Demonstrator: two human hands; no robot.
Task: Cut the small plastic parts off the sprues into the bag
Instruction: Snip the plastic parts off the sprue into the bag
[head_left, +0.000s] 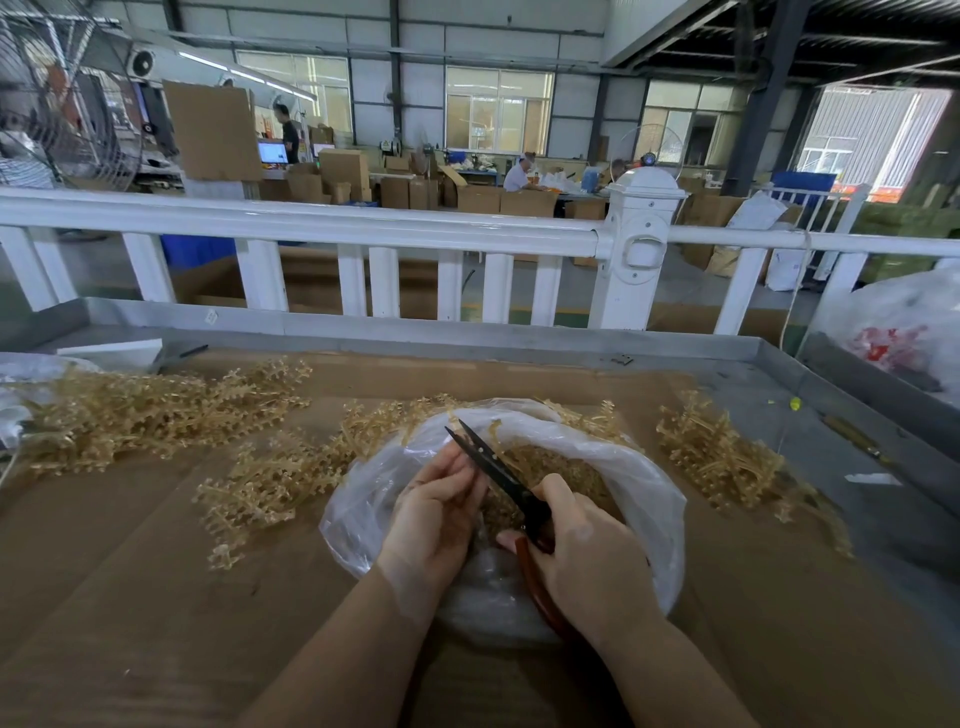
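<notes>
Sprues of tan branching plastic (156, 415) lie heaped across the cardboard-covered bench (130, 597). Clear plastic bag (649, 499) sits open beneath both hands to catch parts. Left hand (431, 519) pinches a sprue; right hand (587, 561) grips the black-bladed scissors (493, 467), blades parted.

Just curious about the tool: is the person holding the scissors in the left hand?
No, the right hand grips the scissors over the bag.
</notes>
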